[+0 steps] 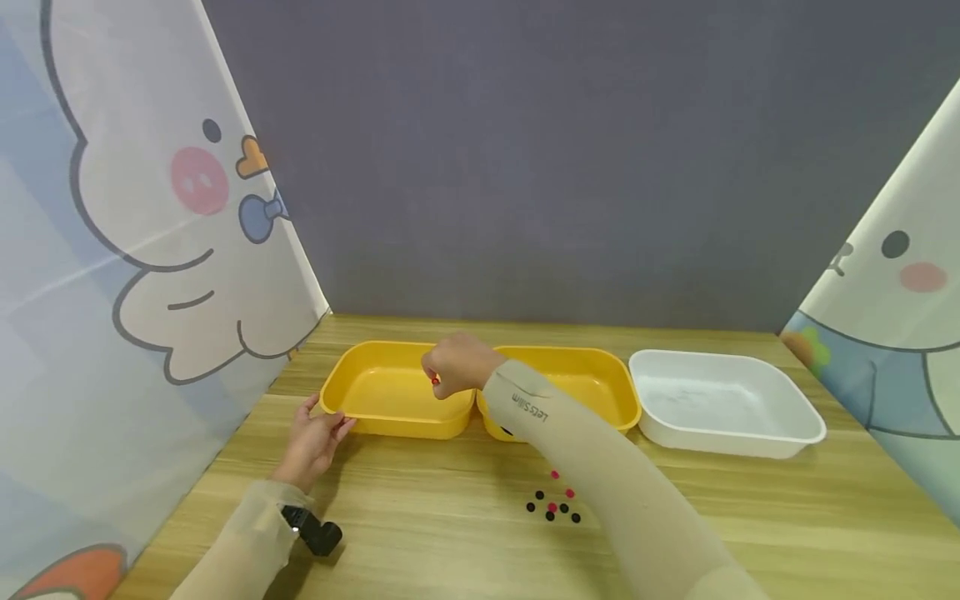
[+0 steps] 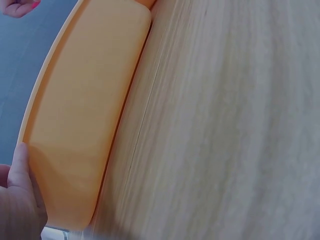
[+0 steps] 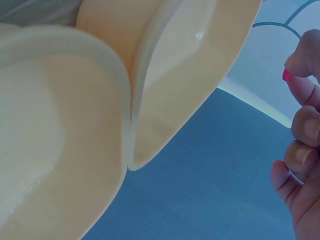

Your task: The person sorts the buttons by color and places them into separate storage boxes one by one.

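Note:
My left hand (image 1: 309,446) grips the front left corner of the left yellow tray (image 1: 390,393), its thumb along the rim. In the left wrist view a digit of that hand (image 2: 20,200) lies against the tray's wall (image 2: 82,100). Over the right part of the same tray, my right hand (image 1: 462,365) pinches a small red piece (image 1: 435,381) between thumb and forefinger. The right wrist view shows the red piece (image 3: 286,75) at the fingertips, above the trays and apart from them. Its exact kind is too small to tell.
A second yellow tray (image 1: 596,400) stands beside the first, partly behind my right forearm. Farther right is a white tray (image 1: 720,404). Small round red pieces (image 1: 570,493) and several black pieces (image 1: 540,495) lie on the wooden table (image 1: 420,517). A grey wall (image 1: 525,167) rises behind.

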A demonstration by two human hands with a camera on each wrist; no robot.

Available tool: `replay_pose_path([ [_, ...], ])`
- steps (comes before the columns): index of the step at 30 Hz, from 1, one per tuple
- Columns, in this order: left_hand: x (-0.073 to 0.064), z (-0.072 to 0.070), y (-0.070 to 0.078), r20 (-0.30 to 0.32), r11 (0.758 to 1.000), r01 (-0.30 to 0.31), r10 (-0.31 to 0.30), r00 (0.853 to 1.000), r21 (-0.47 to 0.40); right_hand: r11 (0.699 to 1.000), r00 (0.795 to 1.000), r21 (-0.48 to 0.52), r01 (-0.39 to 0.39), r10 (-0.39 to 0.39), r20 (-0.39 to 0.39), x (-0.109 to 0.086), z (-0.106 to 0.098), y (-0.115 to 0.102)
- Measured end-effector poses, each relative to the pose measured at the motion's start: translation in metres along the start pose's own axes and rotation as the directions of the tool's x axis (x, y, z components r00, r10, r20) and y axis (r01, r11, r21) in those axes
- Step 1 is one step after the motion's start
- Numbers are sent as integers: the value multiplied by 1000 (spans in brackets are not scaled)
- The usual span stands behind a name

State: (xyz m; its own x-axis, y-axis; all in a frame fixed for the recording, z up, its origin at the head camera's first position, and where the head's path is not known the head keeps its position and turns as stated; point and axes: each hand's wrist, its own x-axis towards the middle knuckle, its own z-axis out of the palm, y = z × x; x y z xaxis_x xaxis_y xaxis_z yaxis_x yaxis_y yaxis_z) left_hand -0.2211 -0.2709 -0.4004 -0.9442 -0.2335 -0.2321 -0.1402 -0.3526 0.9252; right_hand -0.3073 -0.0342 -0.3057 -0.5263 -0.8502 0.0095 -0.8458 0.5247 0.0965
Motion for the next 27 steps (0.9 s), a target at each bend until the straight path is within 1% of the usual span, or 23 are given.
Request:
replay_pose_path([
  [6, 1, 3, -1, 3, 1000, -14, 14, 1000, -13, 1000, 1000, -7, -6, 6, 0, 3, 2, 1],
  [11, 1, -1, -1, 10, 1000, -9, 9, 1000, -15, 999, 998, -18, -38, 39, 46, 11, 4, 2],
  [13, 1, -3, 0, 10, 1000, -6, 6, 1000, -23, 999, 998, -10, -44, 45, 50, 16, 3, 2],
  [19, 1, -7, 2, 4, 999, -3, 3, 1000, -42, 999, 999, -14, -38, 38, 3, 27, 1, 4],
  [24, 2, -6, -1, 5, 999, -5, 6, 1000, -43, 999, 999, -16, -27, 27, -35, 27, 4, 6],
  [27, 2, -5, -3, 12, 999, -13, 13, 1000, -34, 999, 998, -40, -21, 19, -53, 26, 8, 7],
])
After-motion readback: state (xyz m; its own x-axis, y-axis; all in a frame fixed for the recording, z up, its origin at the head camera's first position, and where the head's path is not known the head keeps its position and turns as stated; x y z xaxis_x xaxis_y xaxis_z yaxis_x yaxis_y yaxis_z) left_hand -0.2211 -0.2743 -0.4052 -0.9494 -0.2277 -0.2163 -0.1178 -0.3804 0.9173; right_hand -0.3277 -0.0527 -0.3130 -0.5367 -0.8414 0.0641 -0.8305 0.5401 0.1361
